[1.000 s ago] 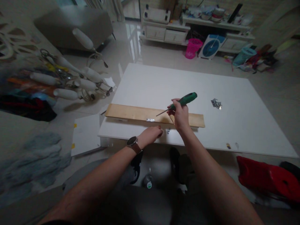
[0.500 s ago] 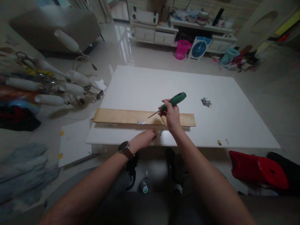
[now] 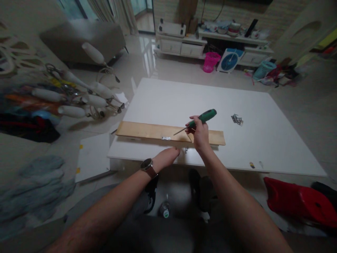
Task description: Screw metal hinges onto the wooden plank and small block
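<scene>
My right hand (image 3: 200, 136) is wrapped round a green-handled screwdriver (image 3: 207, 115), its thin shaft pointing left and down over a long wooden board (image 3: 142, 130). A small metal plate (image 3: 165, 138) sits at the board's near edge, just left of the screwdriver tip; the two look apart. My left hand (image 3: 168, 156), below a wrist with a watch, is closed low over the white panel (image 3: 247, 144), in front of the board. Its fingertips are curled, and what they hold, if anything, is hidden. Small screws (image 3: 186, 150) lie right of those fingertips.
A pile of metal hardware (image 3: 237, 119) rests on the panel's right side. Two small pieces lie near its front edge. A red plastic stool (image 3: 302, 200) is at the right, a bottle (image 3: 165, 209) between my feet, and a lamp with white shades (image 3: 93, 53) at the left.
The camera view has shifted, so everything appears farther right and slightly lower. My left fingers look more tucked in. The right hand keeps the screwdriver in nearly the same pose over the board.
</scene>
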Motion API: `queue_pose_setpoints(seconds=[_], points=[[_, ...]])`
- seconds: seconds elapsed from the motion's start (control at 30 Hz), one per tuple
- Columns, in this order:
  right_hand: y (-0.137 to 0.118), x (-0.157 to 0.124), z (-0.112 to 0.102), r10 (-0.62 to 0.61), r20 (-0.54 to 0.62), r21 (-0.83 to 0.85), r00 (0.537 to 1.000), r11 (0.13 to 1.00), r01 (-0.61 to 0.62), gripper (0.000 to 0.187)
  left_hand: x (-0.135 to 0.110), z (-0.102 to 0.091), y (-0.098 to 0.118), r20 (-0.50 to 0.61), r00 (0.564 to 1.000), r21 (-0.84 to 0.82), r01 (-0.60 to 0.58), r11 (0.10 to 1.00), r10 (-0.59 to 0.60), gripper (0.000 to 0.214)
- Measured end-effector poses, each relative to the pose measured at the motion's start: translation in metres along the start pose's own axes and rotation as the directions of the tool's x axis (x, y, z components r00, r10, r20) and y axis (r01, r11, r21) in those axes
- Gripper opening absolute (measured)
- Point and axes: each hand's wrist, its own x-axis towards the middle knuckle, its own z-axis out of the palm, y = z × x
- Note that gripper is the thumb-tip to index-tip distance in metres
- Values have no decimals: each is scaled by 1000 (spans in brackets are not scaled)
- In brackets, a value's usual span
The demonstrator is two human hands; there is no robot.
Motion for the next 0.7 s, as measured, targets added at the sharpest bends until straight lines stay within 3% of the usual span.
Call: queue_pose_setpoints(seconds=[0.1, 0.2, 0.4, 0.57, 0.7], points=[[1, 2, -2, -29, -43, 8, 999, 1000, 29, 39, -2, -11, 3, -1, 999, -85, -46, 995, 46, 26], [1, 9, -2, -51, -118, 51, 992, 997, 58, 37, -4, -28, -1, -124, 988, -263, -118, 958, 88, 23], [5, 19, 9, -54, -166, 122, 985, 990, 75, 32, -9, -56, -27, -343, 939, -499, -170, 850, -14, 21], [10, 14, 20, -37, -146, 111, 989, 992, 54, 35, -9, -62, -43, -420, 899, -586, -166, 793, -122, 20], [6, 10, 19, -89, -202, 138, 975, 983, 118, 35, -9, -60, -44, -448, 883, -629, -200, 751, -140, 18]])
